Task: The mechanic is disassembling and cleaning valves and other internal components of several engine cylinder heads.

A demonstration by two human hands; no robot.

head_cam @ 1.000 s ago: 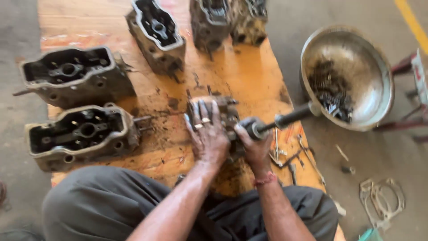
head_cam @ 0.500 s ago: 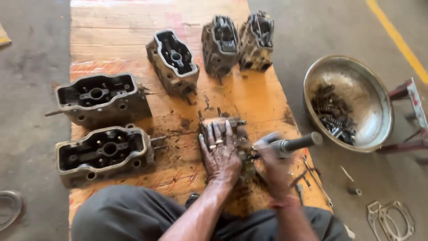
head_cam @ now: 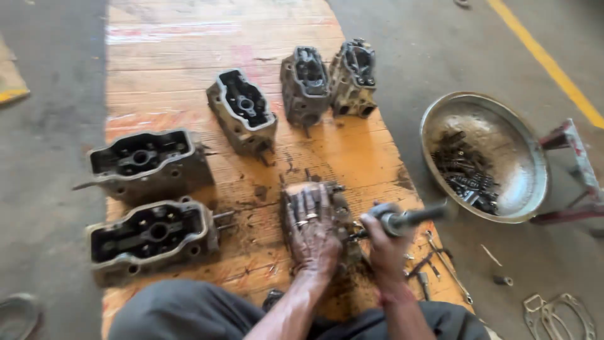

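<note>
My left hand [head_cam: 313, 231] lies flat, fingers spread, on top of a grimy metal engine head [head_cam: 336, 200] that rests on the orange wooden board [head_cam: 189, 75]. My right hand [head_cam: 382, 242] is closed around the handle of a dark metal tool [head_cam: 409, 218], whose shaft sticks out to the right, blurred. The tool's working end meets the right side of the engine head.
Several more engine heads sit on the board: two at the left [head_cam: 148, 160] [head_cam: 151, 236], one in the middle [head_cam: 242, 113], two at the back [head_cam: 308, 79] [head_cam: 353, 70]. A metal basin [head_cam: 503, 126] holds small dark parts at the right. Loose tools [head_cam: 440, 264] and gaskets [head_cam: 560, 315] lie on the concrete floor.
The view has shifted, so everything sits lower and more to the right. My left hand stays pressed on the engine head. My right hand has moved with the tool, which now blurs.
</note>
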